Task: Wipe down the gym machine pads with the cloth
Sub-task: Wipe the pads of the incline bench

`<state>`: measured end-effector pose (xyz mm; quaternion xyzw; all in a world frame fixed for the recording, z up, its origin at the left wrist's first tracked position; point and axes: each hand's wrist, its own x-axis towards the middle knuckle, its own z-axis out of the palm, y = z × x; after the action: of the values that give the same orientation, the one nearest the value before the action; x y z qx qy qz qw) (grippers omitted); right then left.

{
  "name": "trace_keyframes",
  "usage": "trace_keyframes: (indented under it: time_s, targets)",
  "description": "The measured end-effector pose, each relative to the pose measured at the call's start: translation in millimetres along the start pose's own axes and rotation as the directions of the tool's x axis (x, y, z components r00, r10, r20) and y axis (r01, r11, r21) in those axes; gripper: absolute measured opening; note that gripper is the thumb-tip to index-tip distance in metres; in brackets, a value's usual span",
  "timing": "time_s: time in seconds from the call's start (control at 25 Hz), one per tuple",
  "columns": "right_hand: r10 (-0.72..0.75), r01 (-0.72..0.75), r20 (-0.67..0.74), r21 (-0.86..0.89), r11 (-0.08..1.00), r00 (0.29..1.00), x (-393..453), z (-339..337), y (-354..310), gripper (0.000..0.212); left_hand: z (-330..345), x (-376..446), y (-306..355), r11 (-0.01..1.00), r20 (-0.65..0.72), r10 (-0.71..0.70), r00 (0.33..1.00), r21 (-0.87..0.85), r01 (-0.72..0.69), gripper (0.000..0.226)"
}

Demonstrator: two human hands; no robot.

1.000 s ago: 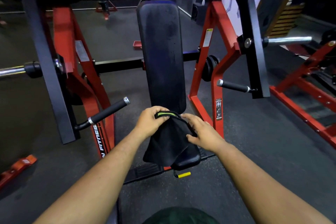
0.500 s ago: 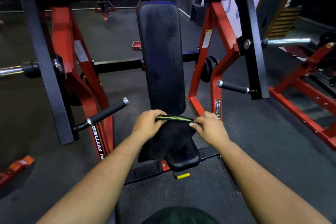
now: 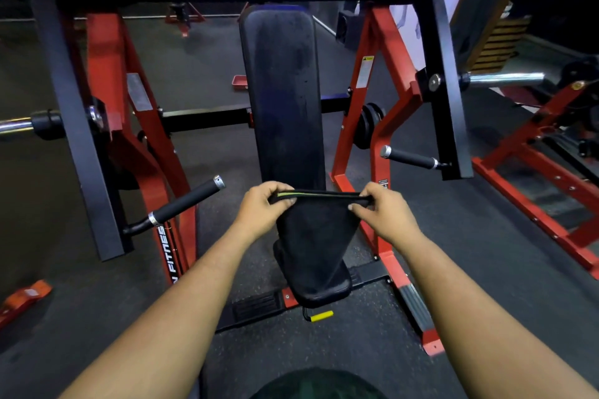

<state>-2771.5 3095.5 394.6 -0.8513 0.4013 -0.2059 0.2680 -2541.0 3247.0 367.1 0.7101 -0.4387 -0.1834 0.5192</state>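
Observation:
A black cloth (image 3: 312, 236) with a green-striped top hem hangs stretched between my two hands. My left hand (image 3: 262, 207) pinches the hem's left end. My right hand (image 3: 377, 209) pinches its right end. The cloth drapes down over the machine's black seat pad (image 3: 319, 288), hiding most of it. Behind the cloth rises the long black back pad (image 3: 283, 91), upright and tilted slightly away from me.
The red and black machine frame (image 3: 366, 113) flanks the pads. A black handle (image 3: 184, 202) sticks out at the left and another black handle (image 3: 410, 159) at the right. A yellow adjuster knob (image 3: 321, 316) sits under the seat. Dark rubber floor (image 3: 486, 269) surrounds the machine.
Both hands have drawn apart and lifted slightly, pulling the bunched cloth out flat and taut along its hem. My right hand went from resting on the cloth to pinching its edge.

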Motion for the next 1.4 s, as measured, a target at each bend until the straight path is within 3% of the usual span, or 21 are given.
trace_keyframes:
  time_s: [0.08, 0.12, 0.2, 0.24, 0.28, 0.36, 0.44, 0.52, 0.6, 0.68, 0.76, 0.84, 0.92, 1.04, 1.08, 1.16, 1.24, 1.32, 1.4]
  targets:
    - [-0.019, 0.018, 0.000, 0.336, 0.942, 1.000, 3.0, -4.5, -7.6, 0.029, -5.6, 6.1, 10.4, 0.987, -0.008, -0.035, 0.999, -0.158, 0.033, 0.026]
    - [-0.008, 0.018, -0.021, 0.550, 0.835, 1.000, 6.9, -10.3, -16.6, 0.033, -9.0, 9.3, 19.3, 0.971, -0.009, -0.054, 0.999, -0.232, 0.050, 0.027]
    - [0.069, 0.017, -0.055, 0.887, 0.461, 0.996, 17.7, -23.4, -35.6, 0.040, -16.4, 16.8, 46.0, 0.911, -0.020, -0.067, 0.998, -0.409, 0.053, 0.030]
    - [0.067, 0.005, -0.027, 0.950, 0.311, 0.997, 23.4, -27.9, -40.5, 0.041, -19.6, 23.2, 61.1, 0.873, -0.045, -0.064, 0.997, -0.486, 0.034, 0.031]
    - [0.009, -0.042, 0.041, 0.959, 0.281, 0.999, 25.6, -29.5, -42.8, 0.044, -21.1, 30.6, 75.6, 0.821, -0.073, -0.067, 0.995, -0.570, 0.013, 0.031]
    - [-0.095, -0.218, 0.287, 0.870, 0.443, 0.953, 19.2, -14.9, -29.1, 0.052, -19.3, 41.4, 90.3, 0.688, -0.084, -0.138, 0.987, -0.725, 0.034, 0.030]
    - [-0.077, -0.256, 0.365, 0.773, 0.581, 0.928, 8.8, 8.5, -10.3, 0.039, -12.2, 39.0, 72.8, 0.568, 0.007, -0.210, 0.978, -0.813, 0.127, 0.041]
    - [0.005, -0.254, 0.301, 0.795, 0.551, 0.954, 6.1, 22.2, 1.5, 0.028, 10.3, 7.9, 26.7, 0.623, 0.214, -0.283, 0.935, -0.700, 0.349, 0.061]
    - [0.107, -0.361, 0.351, 0.819, 0.446, 0.930, 3.7, 25.7, 13.4, 0.019, 40.4, -36.0, -9.6, 0.691, 0.379, -0.365, 0.850, -0.502, 0.520, 0.037]
    - [0.111, -0.536, 0.538, 0.752, 0.383, 0.835, -0.5, 31.0, 41.1, 0.020, 67.1, -53.8, -32.0, 0.660, 0.347, -0.440, 0.828, -0.500, 0.560, 0.027]
    - [0.153, -0.634, 0.672, 0.563, 0.530, 0.724, -8.9, 46.7, 81.7, 0.030, 82.5, -53.5, -46.4, 0.667, 0.279, -0.493, 0.824, -0.487, 0.564, 0.029]
    - [0.268, -0.611, 0.614, 0.457, 0.646, 0.742, -17.7, 69.8, 119.3, 0.038, 94.6, -53.5, -56.2, 0.723, 0.222, -0.547, 0.807, -0.361, 0.589, 0.033]
    - [0.385, -0.586, 0.464, 0.441, 0.680, 0.797, -26.8, 92.1, 146.3, 0.059, 110.0, -62.6, -74.0, 0.718, 0.163, -0.627, 0.762, -0.259, 0.646, 0.044]
    - [0.347, -0.489, 0.392, 0.361, 0.794, 0.852, -36.3, 110.0, 166.5, 0.078, 130.7, -73.3, -98.0, 0.710, 0.263, -0.614, 0.744, -0.229, 0.666, 0.097]
    - [0.285, -0.424, 0.427, 0.278, 0.862, 0.858, -36.9, 112.0, 168.9, 0.080, 135.9, -70.1, -110.0, 0.757, 0.272, -0.598, 0.754, -0.117, 0.643, 0.096]
    - [0.195, -0.235, 0.489, 0.021, 0.972, 0.850, -26.9, 120.4, 181.1, 0.071, 143.7, -57.4, -133.1, 0.818, 0.256, -0.572, 0.779, 0.250, 0.518, 0.061]
    - [0.153, -0.034, 0.463, -0.254, 0.967, 0.873, -7.0, 125.5, 186.3, 0.044, 149.0, -40.0, -143.9, 0.769, 0.220, -0.546, 0.809, 0.514, 0.380, 0.028]
    - [0.138, 0.042, 0.422, -0.392, 0.919, 0.896, 17.7, 130.4, 193.0, 0.024, 152.8, -17.6, -152.2, 0.730, 0.205, -0.477, 0.855, 0.634, 0.255, 0.020]
    - [0.090, 0.057, 0.395, -0.345, 0.937, 0.914, 46.8, 134.1, 197.0, 0.017, 158.7, 11.4, -164.6, 0.726, 0.182, -0.406, 0.896, 0.659, 0.195, 0.023]
